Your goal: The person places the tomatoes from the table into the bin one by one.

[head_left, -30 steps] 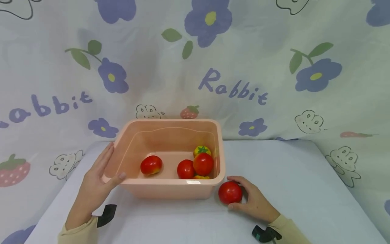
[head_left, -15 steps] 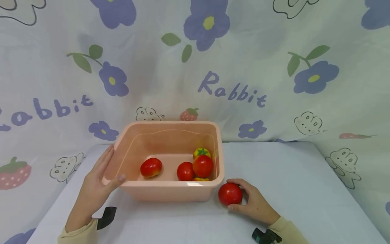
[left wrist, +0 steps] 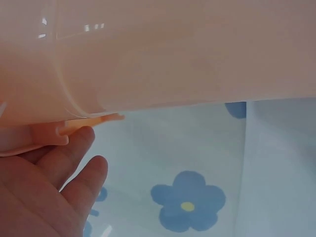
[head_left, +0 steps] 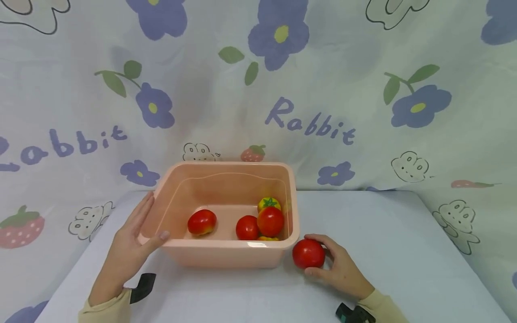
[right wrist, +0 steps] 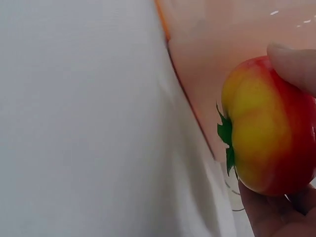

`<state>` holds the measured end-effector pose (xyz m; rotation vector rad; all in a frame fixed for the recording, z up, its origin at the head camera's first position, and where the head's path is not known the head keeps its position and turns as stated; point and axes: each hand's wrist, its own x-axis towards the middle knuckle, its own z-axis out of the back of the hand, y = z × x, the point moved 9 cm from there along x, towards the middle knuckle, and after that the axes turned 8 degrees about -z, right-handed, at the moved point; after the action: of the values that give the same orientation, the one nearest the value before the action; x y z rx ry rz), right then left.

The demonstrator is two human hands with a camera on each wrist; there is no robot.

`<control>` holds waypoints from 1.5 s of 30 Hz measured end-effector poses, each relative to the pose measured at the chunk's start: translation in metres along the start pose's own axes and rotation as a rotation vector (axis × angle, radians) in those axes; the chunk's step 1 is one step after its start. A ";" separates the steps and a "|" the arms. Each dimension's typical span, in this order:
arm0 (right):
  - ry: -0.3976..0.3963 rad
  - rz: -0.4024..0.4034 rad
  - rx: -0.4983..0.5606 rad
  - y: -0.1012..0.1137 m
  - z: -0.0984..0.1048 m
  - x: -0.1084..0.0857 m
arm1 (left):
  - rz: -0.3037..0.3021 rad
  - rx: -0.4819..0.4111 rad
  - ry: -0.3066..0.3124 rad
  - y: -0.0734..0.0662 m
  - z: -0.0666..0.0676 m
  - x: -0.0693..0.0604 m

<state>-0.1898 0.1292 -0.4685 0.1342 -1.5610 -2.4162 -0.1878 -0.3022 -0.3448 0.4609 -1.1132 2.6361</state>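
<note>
A peach plastic tub (head_left: pixel 226 255) stands on the white table. At its left end my left hand (head_left: pixel 127 246) holds the corner, thumb over the front rim and fingers along the side; the left wrist view shows fingertips (left wrist: pixel 88 136) under the rim. Just right of the tub, my right hand (head_left: pixel 339 269) grips a tomato (head_left: pixel 308 254) between thumb and fingers. In the right wrist view this tomato (right wrist: pixel 269 128) is red and yellow with a green leafy top. Inside the tub, one tomato (head_left: pixel 202 222) lies left, while others (head_left: pixel 270 221) cluster right, partly hidden by the front rim.
White cloth covers the tabletop (head_left: pixel 383 237). Behind it hangs a curtain (head_left: pixel 226 112) printed with flowers and rabbits, close to the tub's back wall. Black straps with small devices sit at both wrists.
The head view has tilted slightly. Against the tub, the right hand and its tomato have shifted a little upward and to the right. The left hand keeps its place on the tub.
</note>
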 end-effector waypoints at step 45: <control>-0.279 0.146 -0.012 0.077 0.072 0.012 | 0.002 -0.023 -0.002 0.001 0.001 0.001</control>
<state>-0.2043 0.1599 -0.3679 -0.3223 -1.6036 -2.4083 -0.1888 -0.3032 -0.3441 0.4584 -1.1445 2.6222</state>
